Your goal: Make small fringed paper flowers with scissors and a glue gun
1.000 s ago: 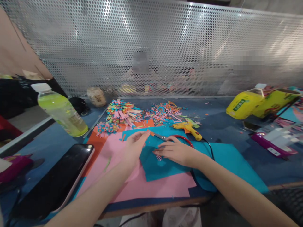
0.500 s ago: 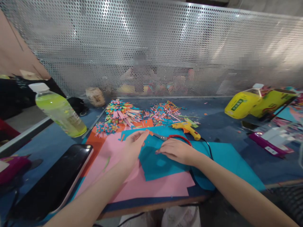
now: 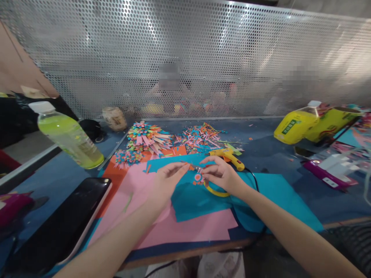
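Note:
My left hand [image 3: 171, 175] is closed in a pinch on a small orange paper piece [image 3: 191, 166] above the blue sheet [image 3: 185, 208]. Facing it, my right hand [image 3: 220, 175] has its thumb and fingertips at a small round paper flower [image 3: 198, 177] with pink, blue and orange parts, apparently pinching it. Scissors with a yellow-lined handle loop [image 3: 218, 192] hang or rest under the right hand; their blades run between both hands, partly hidden. Pink paper [image 3: 162, 233] lies underneath. Beyond my right hand is a yellow glue gun [image 3: 227, 155].
A bottle [image 3: 69, 135] and a phone [image 3: 58, 227] stand or lie at left. Paper-strip decorations [image 3: 147, 137] and a heap of scraps [image 3: 198, 135] sit before a perforated metal screen [image 3: 197, 58]. At right are a yellow jug [image 3: 297, 125] and a purple device [image 3: 327, 175].
My right hand has risen slightly and turned, its fingers spreading more. The scissors' handle shifted from behind it to below it, and the paper flower now shows. My left hand moved slightly right.

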Demonstrator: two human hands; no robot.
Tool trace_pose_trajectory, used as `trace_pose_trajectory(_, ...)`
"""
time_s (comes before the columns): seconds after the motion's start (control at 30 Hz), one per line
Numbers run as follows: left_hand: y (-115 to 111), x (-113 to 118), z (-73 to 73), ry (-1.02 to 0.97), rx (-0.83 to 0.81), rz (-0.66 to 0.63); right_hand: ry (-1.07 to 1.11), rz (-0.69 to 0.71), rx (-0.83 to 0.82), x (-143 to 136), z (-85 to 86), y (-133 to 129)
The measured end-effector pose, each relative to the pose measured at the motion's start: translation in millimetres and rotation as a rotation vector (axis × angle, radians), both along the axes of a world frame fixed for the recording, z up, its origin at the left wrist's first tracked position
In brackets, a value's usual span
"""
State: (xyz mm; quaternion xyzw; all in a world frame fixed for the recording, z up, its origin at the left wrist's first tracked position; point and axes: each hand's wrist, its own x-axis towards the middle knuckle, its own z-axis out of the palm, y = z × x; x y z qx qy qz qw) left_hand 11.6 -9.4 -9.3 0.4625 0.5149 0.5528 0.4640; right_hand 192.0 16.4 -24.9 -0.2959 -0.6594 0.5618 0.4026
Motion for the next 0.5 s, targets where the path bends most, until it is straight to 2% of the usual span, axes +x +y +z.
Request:
trace_pose_trajectory(0.2,-1.1,0.7,-5.4,-0.006,-0.015,-0.083,-0.008,0.01,0.01,1.1,-1.6,-0.4)
trace_pose_trajectory(0.5,-2.1,1.3,-5.4,0.028,-0.055,-0.109,-0.026,0.017,0.015,3.1,-1.6,0.0)
